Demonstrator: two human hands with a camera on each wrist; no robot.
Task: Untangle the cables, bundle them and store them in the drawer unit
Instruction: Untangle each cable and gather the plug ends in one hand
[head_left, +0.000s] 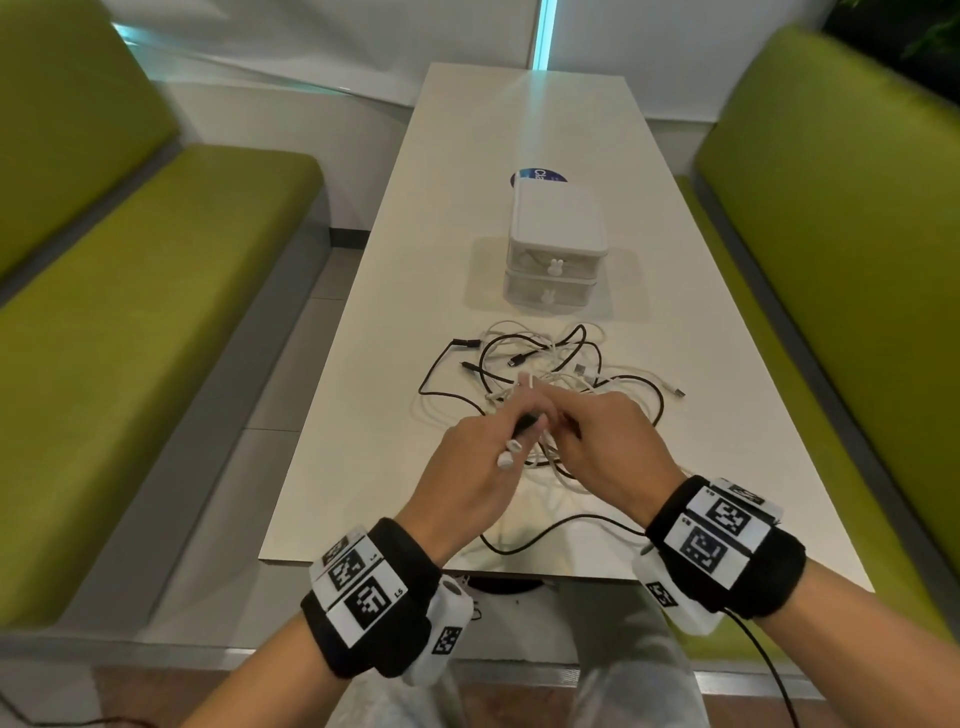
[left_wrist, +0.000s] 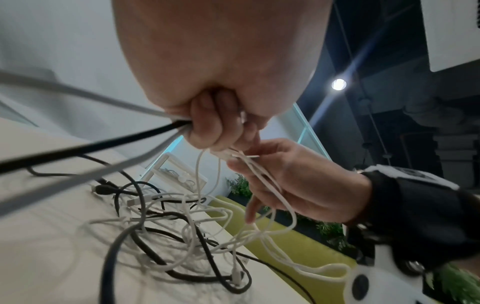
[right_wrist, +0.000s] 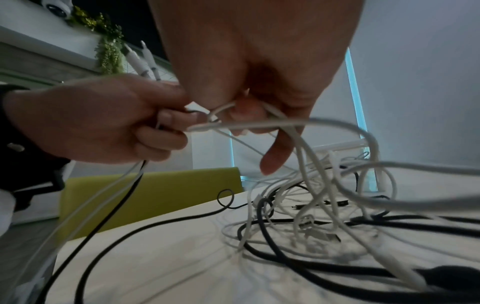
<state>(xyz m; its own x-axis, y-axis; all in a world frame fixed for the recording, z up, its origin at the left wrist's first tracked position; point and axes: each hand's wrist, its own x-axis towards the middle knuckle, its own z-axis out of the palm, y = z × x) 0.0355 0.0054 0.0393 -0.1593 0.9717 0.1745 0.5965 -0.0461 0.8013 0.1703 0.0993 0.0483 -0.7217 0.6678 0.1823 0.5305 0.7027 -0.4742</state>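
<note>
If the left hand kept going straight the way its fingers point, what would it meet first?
Most likely the right hand: the left hand points forward and to its right, and their fingertips already nearly meet over the tangled cables. Beyond that stands the drawer unit; depth is uncertain.

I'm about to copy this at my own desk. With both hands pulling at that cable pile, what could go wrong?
The left hand grips black and white strands together; pulling against the right hand may tighten the tangle rather than loosen it. One black cable loops at the table edge and could slide off.
</note>
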